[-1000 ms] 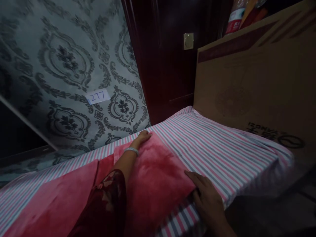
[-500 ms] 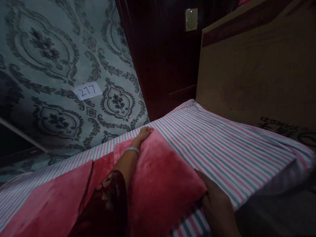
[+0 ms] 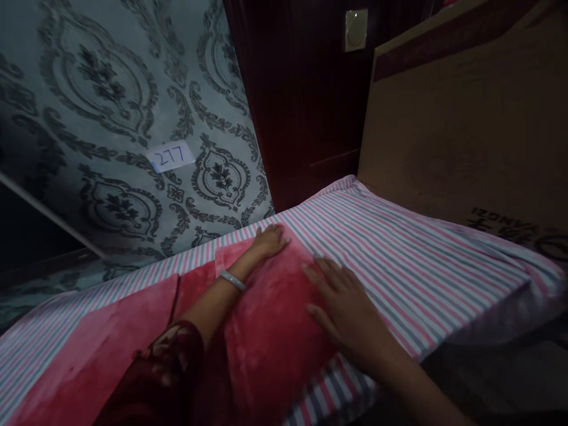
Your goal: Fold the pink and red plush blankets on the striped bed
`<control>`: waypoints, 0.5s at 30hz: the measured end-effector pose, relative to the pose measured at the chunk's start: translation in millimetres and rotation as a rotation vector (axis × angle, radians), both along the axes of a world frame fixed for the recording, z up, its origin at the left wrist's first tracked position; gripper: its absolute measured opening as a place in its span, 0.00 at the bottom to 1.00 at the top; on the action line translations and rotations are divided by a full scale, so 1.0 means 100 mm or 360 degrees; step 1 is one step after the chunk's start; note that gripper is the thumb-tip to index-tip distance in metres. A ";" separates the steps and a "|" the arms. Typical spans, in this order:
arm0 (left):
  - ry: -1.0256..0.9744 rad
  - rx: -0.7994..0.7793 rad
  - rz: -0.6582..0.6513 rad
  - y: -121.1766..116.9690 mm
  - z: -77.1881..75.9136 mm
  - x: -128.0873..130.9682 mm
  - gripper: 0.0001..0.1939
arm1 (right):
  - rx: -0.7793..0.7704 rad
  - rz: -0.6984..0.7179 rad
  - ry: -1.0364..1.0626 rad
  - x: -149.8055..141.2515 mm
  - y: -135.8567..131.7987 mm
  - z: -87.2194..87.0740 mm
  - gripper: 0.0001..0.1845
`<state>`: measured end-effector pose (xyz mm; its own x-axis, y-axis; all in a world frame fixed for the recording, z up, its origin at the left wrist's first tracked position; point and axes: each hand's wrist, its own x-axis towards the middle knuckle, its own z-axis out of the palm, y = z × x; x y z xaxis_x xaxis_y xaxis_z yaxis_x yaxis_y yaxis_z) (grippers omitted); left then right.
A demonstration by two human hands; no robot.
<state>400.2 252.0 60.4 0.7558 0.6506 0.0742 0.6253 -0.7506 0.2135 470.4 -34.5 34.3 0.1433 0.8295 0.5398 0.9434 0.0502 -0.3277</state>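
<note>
A red, plush-looking cloth [image 3: 275, 319] lies folded over on a striped sheet [image 3: 399, 266]. My left hand [image 3: 270, 240] rests flat on its far corner, fingers spread, with a pale bangle [image 3: 233, 280] at the wrist. Over the right edge of the cloth is my right hand [image 3: 339, 296], its fingers apart and slightly blurred; whether it presses on the fabric I cannot tell. More of the red cloth [image 3: 110, 337] stretches to the left, with a dark gap or fold line between the two parts. My left forearm covers some of it.
A large cardboard box [image 3: 444, 136] stands behind the sheet's right end. Patterned wallpaper [image 3: 110, 118] with a paper label [image 3: 171, 157] reading 277 rises at the back left, beside a dark red wooden panel [image 3: 306, 106]. The sheet's front edge drops off at lower right.
My right hand has let go of the cloth's near right corner and moved up and left over the cloth. The fingers of my left hand have opened from a grip on the far corner.
</note>
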 end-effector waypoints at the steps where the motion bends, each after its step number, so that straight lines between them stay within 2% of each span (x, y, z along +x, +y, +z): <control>1: 0.0073 0.0022 -0.0016 -0.06 -0.05 -0.03 0.30 | -0.0107 0.0046 -0.0041 -0.05 0.12 0.00 0.34; 3: 0.0200 0.0062 -0.0005 -0.12 -0.17 -0.10 0.33 | -0.0334 0.0105 -0.0067 -0.10 0.30 -0.11 0.38; 5: 0.0247 0.0106 0.0020 -0.12 -0.28 -0.15 0.34 | -0.0478 0.0118 -0.0054 -0.10 0.36 -0.29 0.40; 8: 0.0225 0.0124 0.0018 -0.09 -0.37 -0.19 0.35 | -0.0481 0.0095 -0.0055 -0.05 0.32 -0.50 0.40; 15: 0.0171 0.0120 0.0018 -0.08 -0.42 -0.22 0.37 | -0.0386 0.0101 -0.0143 -0.02 0.27 -0.58 0.40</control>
